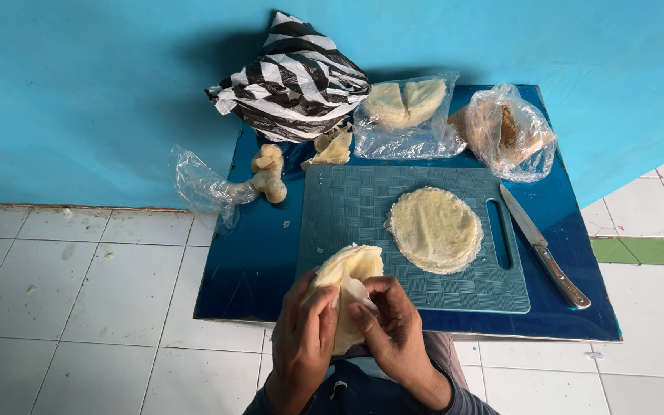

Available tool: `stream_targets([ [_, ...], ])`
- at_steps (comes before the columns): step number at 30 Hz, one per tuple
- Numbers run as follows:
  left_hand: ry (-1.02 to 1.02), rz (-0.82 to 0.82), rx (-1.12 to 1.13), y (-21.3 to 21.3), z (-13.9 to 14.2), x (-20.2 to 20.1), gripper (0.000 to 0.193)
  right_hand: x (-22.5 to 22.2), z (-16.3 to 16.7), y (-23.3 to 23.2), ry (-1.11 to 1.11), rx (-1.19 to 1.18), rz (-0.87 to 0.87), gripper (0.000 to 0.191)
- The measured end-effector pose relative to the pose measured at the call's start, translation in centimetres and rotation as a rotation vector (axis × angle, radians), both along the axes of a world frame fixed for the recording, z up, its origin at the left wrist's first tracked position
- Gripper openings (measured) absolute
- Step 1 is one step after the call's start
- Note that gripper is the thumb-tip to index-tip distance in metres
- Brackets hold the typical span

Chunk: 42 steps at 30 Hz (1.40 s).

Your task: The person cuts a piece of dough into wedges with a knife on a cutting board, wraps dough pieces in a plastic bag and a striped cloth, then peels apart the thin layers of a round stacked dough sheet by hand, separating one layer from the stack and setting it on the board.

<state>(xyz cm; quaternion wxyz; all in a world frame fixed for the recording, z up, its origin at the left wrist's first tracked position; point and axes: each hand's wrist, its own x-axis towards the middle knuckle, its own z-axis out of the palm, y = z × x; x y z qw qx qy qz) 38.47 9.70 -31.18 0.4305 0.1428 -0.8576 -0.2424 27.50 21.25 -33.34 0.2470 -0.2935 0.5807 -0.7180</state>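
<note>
Turquoise wall and white floor tiles surround a low blue table (247, 261). At its 6 o'clock edge, the left hand (303, 338) and right hand (390, 323) both pinch a folded stack of pale wrappers (347, 270), fingers peeling one. At 1 o'clock lies a round wrapper (435, 229) on the teal cutting board (363, 207); a knife (543, 247) rests at 3 o'clock.

left hand (301, 334) + right hand (393, 327): gripping folded flatbread stack (347, 280) | cutting board (416, 238): round flatbread (434, 229) | knife (543, 247) beside
</note>
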Motion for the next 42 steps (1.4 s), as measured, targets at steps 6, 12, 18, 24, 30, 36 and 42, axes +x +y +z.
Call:
stream_targets([
  [6, 0.009, 0.000, 0.067, 0.1, -0.4, 0.2, 0.030, -0.9, 0.6, -1.0, 0.207, 0.011, -0.080, 0.019],
  [12, 0.029, 0.046, 0.140, -0.9, -1.2, 0.2, 0.025, -1.6, -0.8, -0.2, -0.060, 0.026, -0.135, 0.017],
  [18, 0.061, -0.071, 0.426, -1.4, 0.4, 0.8, 0.044, -0.9, -0.7, 0.1, -0.024, 0.058, -0.078, 0.020],
  [24, -0.202, -0.047, 0.418, -4.0, 1.7, 1.1, 0.037, -0.5, -1.6, 0.5, 0.193, 0.008, -0.060, 0.017],
  [30, -0.092, -0.146, 0.856, -4.7, -0.7, 1.8, 0.029, -1.5, -3.0, 1.4, -0.435, -0.193, -0.097, 0.015],
  [36, 0.183, -0.163, 0.918, -5.2, -1.8, 1.8, 0.034, -2.4, -1.5, 2.4, -0.469, -0.203, -0.048, 0.019],
  [42, 0.250, -0.200, 1.069, -4.8, -1.5, 0.8, 0.035, -3.7, -0.2, 1.4, -0.365, -0.169, -0.020, 0.023],
])
